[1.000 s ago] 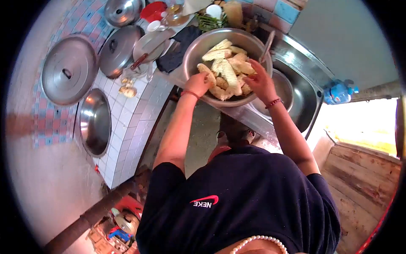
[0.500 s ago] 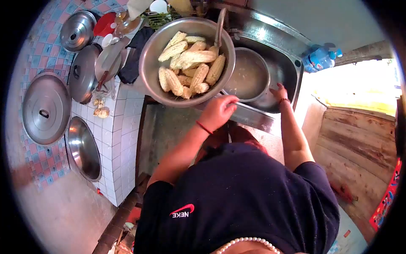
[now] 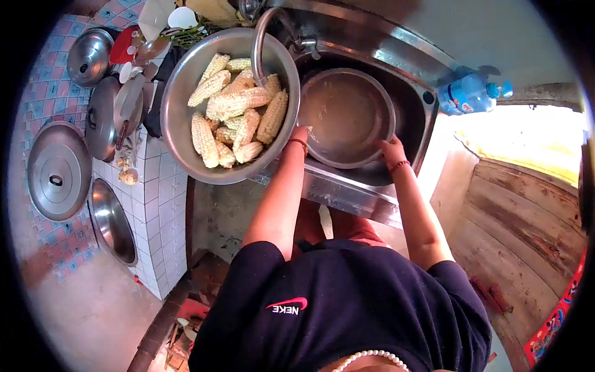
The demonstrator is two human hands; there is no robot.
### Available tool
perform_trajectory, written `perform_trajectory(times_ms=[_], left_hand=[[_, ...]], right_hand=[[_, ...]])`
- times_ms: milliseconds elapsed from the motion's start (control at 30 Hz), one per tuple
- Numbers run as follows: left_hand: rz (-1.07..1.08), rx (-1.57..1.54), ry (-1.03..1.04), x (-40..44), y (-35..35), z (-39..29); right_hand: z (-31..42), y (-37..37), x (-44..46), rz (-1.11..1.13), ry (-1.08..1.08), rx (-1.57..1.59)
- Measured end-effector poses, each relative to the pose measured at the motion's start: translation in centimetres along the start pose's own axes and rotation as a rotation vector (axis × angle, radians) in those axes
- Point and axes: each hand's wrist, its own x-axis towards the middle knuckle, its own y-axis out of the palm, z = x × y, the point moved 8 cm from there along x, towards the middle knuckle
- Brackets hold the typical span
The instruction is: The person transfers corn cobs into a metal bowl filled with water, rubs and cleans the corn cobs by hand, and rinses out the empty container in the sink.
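Observation:
A metal basin of cloudy water [image 3: 344, 118] sits in the steel sink [image 3: 412, 118]. My left hand [image 3: 299, 134] is at its left rim, its fingers mostly hidden between this basin and the larger one. My right hand [image 3: 391, 150] grips the lower right rim, thumb on the edge. To the left, a large metal bowl [image 3: 175, 139] holds several peeled corn cobs [image 3: 238, 102] and rests partly over the sink's edge. The curved faucet [image 3: 259, 46] reaches over that bowl.
A blue plastic bottle [image 3: 465, 94] lies right of the sink. On the tiled counter [image 3: 162, 204] at the left are metal lids [image 3: 59, 170], a knife [image 3: 124, 127] on a plate and pieces of food [image 3: 128, 176]. A round metal pan [image 3: 113, 222] is set into the counter.
Both hands have left the corn bowl and moved to the water basin in the sink. The view has shifted right, and the basin appears slightly tilted or moved toward the corn bowl.

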Motion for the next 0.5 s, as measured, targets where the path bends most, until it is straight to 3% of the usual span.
perform_trajectory(times_ms=[67, 133, 167, 233, 267, 300, 333, 400, 433, 500], left_hand=[[-0.170, -0.023, 0.187, 6.7, 0.3, 2.8], [-0.288, -0.189, 0.530, 6.7, 0.9, 2.0], [-0.486, 0.190, 0.548, 5.6, 0.2, 0.3], [-0.319, 0.245, 0.458, 5.9, -0.6, -0.2], [-0.316, 0.217, 0.542, 8.8, -0.9, 1.2], [-0.415, 0.220, 0.527, 8.5, -3.0, 1.5], [-0.512, 0.221, 0.509, 8.0, -5.1, 1.7], [-0.188, -0.027, 0.366, 3.6, -3.7, 1.4], [-0.264, 0.214, 0.391, 0.0, -2.7, -0.5], [-0.125, 0.217, 0.336, 1.4, -0.5, 0.5]], right_hand=[[1.2, -1.7, 0.3, -0.009, -0.020, -0.065], [2.3, -2.3, 0.6, 0.028, -0.001, 0.007], [1.5, -1.8, 1.8, 0.060, 0.036, 0.045], [-0.4, 0.9, 2.1, 0.100, 0.083, 0.219], [-0.8, 2.1, 2.2, 0.121, 0.103, 0.308], [-3.1, 2.1, 3.3, 0.185, 0.175, 0.162], [-2.5, 2.8, 1.2, 0.154, 0.226, 0.259], [-3.7, 1.6, 0.2, 0.152, 0.264, 0.312], [-3.5, 0.5, -0.5, 0.133, 0.261, 0.303], [-2.2, -1.9, -2.4, 0.091, 0.253, 0.278]])
